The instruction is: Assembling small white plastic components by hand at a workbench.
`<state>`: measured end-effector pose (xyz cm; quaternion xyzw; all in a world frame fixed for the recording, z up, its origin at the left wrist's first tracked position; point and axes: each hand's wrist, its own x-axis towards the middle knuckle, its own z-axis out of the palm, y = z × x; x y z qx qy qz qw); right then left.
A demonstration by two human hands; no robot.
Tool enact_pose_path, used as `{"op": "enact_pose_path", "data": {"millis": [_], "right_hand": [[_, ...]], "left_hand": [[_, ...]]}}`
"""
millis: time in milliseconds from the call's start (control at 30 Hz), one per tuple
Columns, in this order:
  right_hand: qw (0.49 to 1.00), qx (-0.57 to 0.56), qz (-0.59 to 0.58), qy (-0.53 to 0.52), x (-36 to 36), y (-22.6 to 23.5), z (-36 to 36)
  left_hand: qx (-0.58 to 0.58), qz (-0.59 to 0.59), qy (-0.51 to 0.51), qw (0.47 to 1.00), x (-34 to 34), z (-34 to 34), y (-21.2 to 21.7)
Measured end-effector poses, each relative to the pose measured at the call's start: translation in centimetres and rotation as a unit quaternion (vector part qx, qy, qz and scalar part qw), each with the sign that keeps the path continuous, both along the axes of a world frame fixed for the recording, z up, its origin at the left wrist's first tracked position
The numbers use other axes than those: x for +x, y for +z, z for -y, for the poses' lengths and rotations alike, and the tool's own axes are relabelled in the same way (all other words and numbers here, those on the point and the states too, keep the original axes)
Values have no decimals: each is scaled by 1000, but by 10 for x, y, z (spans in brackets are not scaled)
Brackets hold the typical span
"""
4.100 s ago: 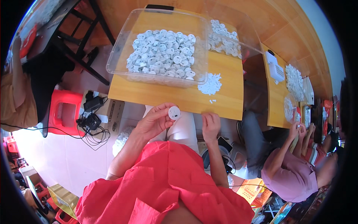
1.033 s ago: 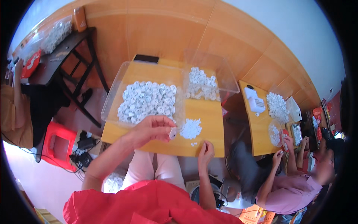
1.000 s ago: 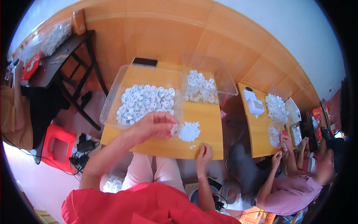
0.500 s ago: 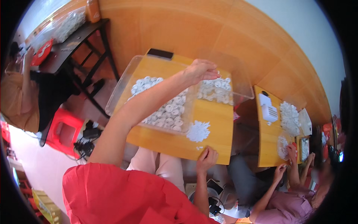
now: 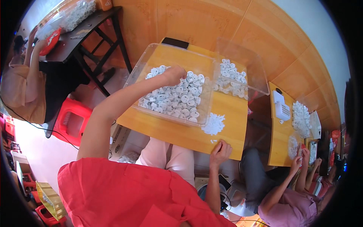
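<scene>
My left hand (image 5: 174, 75) reaches into a large clear plastic bin (image 5: 151, 48), over a heap of small round white plastic pieces (image 5: 177, 98) with dark centres. Its fingers curl downward and their tips are hidden, so what they hold cannot be made out. At the table's near edge, my right hand (image 5: 221, 152) is closed in a pinch; anything between its fingertips is too small to name. Just beyond it lie a few tiny white bits and a flat pile of small white pieces (image 5: 213, 124).
A second clear bin (image 5: 261, 81) with white round pieces (image 5: 231, 75) stands at the far right of the yellow table (image 5: 181, 138). A black phone (image 5: 175, 43) lies at the back. People work at side tables; a red stool (image 5: 72, 117) stands at left.
My left hand has moved from above the second bin, leftward and down into the large bin. My right hand stays by the table edge. The whole view has shifted slightly.
</scene>
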<state>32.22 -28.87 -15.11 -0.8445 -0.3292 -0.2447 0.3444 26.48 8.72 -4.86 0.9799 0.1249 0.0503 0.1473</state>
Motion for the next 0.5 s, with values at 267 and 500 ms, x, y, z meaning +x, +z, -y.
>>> {"op": "enact_pose_path", "data": {"millis": [267, 500], "right_hand": [[1000, 6, 11, -1, 2, -1, -5], [999, 21, -46, 0, 2, 9, -2]], "left_hand": [[198, 63, -147, 967, 5, -12, -37], [57, 112, -1, 992, -7, -10, 0]]}}
